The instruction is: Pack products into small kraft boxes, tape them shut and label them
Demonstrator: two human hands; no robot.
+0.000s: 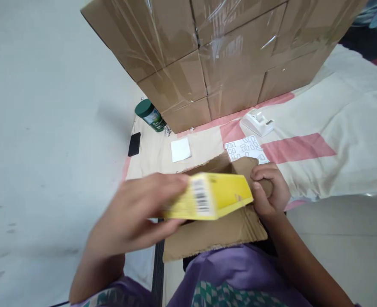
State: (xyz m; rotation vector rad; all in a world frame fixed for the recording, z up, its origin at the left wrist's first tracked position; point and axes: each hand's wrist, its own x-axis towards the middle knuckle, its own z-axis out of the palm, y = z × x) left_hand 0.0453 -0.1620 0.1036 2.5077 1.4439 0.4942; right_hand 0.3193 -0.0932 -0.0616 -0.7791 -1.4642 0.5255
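Note:
A small yellow box (229, 189) with a barcode on one face is gripped in my left hand (146, 209), which is blurred by motion. Below it is a cardboard box (214, 236) with its flaps folded out; the yellow box hides most of its inside. My right hand (271, 189) pinches a flap of the cardboard box at its right side, with the fingers closed on it. The right end of the yellow box comes close to the right fingers; whether they touch is unclear.
Behind stands a wall of taped cardboard boxes (236, 64). On the pink and white cloth lie a white tape dispenser (257, 123), a paper with drawn rectangles (244, 147), a white paper square (180, 149), a green canister (150, 115) and a black phone-like object (134, 144).

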